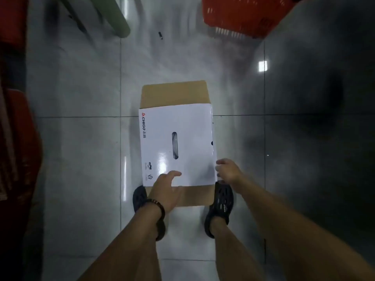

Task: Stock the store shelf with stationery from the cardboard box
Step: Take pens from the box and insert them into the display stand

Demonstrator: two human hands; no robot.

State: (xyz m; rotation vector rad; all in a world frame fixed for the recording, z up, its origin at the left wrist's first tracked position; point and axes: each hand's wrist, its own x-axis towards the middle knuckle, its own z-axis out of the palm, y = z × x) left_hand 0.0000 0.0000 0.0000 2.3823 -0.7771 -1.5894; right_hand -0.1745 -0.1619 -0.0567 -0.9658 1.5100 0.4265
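While the cardboard box [176, 138] sits on the tiled floor [81, 138] just ahead of the person's feet, both hands are at its near end. Box: white printed top w/ slot handle in the middle, brown flaps showing at far and near ends; top closed, contents hidden. L hand [166, 189]: fingers fairly straight, spread a little, resting flat on near edge of white top; holds nothing. Beaded bracelet [157, 205] on L wrist. R hand [228, 171]: fingers curled over box's right edge nr the near corner, gripping it. Dark shoes [220, 204] either side of near flap. Red basket [243, 15] at far right, well apart from box. Frame blurred.
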